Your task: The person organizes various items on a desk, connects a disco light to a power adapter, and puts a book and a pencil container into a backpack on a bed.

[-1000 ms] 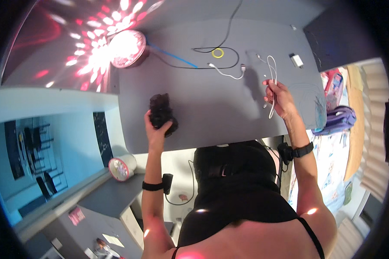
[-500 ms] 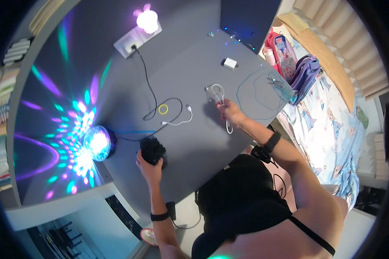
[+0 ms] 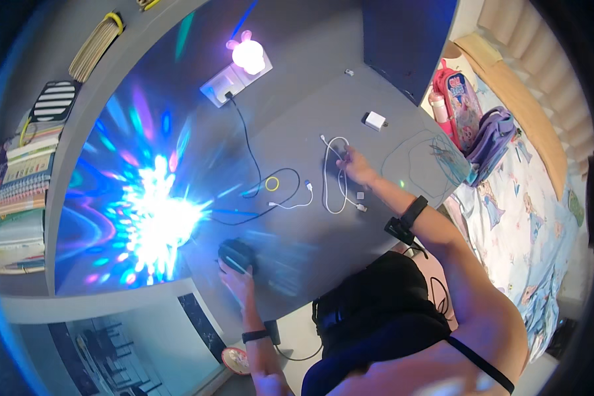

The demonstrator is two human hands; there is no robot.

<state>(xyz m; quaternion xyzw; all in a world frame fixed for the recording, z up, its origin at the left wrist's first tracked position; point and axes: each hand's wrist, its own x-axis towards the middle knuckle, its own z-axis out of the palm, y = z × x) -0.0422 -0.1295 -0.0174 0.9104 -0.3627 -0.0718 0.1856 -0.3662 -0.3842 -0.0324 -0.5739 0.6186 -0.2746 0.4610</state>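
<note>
At the desk's lower left, my left hand [image 3: 239,282] has its fingers around a dark, rounded black object [image 3: 236,255] resting on the desk; its kind is unclear. My right hand [image 3: 359,167] is over the desk's right half, fingers bent at the right strand of a looped white USB cable [image 3: 325,188]. The rest of that loop is spread on the desk, its plug end toward me. Between the hands are a short white cable [image 3: 293,206] and a yellow ring [image 3: 272,184]. Close below my right hand is a small pale square piece [image 3: 360,196].
A glaring projector light [image 3: 175,223] throws coloured spots at the left. A glowing night lamp [image 3: 248,57] sits on a power strip [image 3: 218,88], with a black cord running from it. Farther right are a white charger [image 3: 375,121], thin teal wire [image 3: 409,140] and school bags [image 3: 490,142].
The white USB cable, bunched in my right hand before, is now spread in a longer loop on the desk. The projector light glares more. The whole view has shifted.
</note>
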